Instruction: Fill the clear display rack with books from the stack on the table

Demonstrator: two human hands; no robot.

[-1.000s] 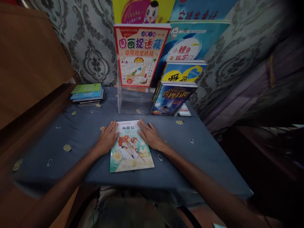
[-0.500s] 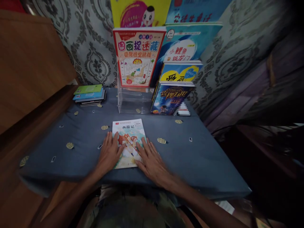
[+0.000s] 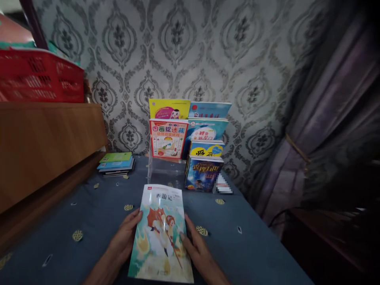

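Note:
A children's book (image 3: 162, 233) with a pale teal cover and a cartoon figure is lifted off the blue tablecloth (image 3: 89, 221), its cover facing me. My left hand (image 3: 124, 239) grips its left edge, thumb on the cover. My right hand (image 3: 197, 247) grips its right edge the same way. Behind it stands a clear acrylic rack (image 3: 164, 172) with several picture books (image 3: 190, 138) upright in tiers.
A small stack of thin books (image 3: 116, 163) lies at the table's back left. A wooden cabinet (image 3: 44, 146) stands on the left with a red basket (image 3: 38, 77) on top. Patterned wallpaper is behind, and a dark curtain (image 3: 332, 130) hangs on the right.
My hands slid from the book's top down its sides, then took hold and raised it off the cloth. The view tilted up, showing more wall and the red basket.

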